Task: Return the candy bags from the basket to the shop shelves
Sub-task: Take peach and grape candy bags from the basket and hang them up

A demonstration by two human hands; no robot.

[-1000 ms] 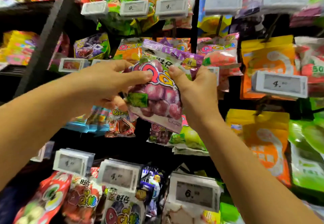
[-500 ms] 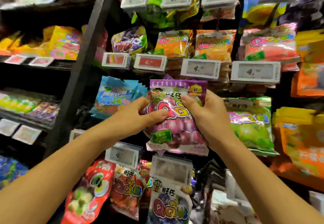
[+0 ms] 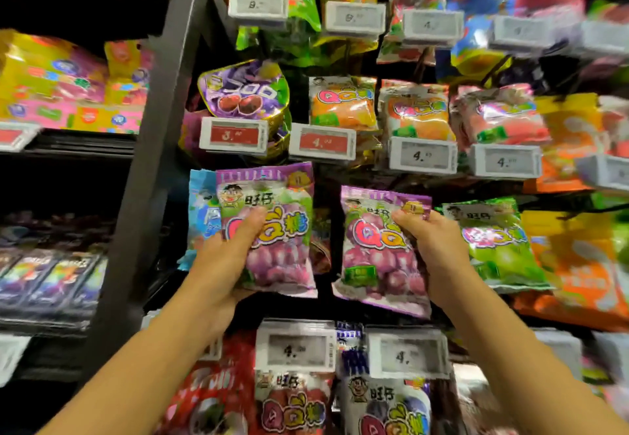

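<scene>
Two purple grape-print plastic candy bags, held upright side by side but apart before the shop shelves (image 3: 143, 148): left bag (image 3: 272, 230) gripped by the left hand (image 3: 224, 261), right bag (image 3: 377, 254) by the right hand (image 3: 439, 251), above white price tags (image 3: 295, 349).

Two purple grape candy bags, one in each of your hands.
Your left bag (image 3: 272, 230) stands upright before the shelves; your right bag (image 3: 381, 251) tilts slightly, just beside it.
</scene>
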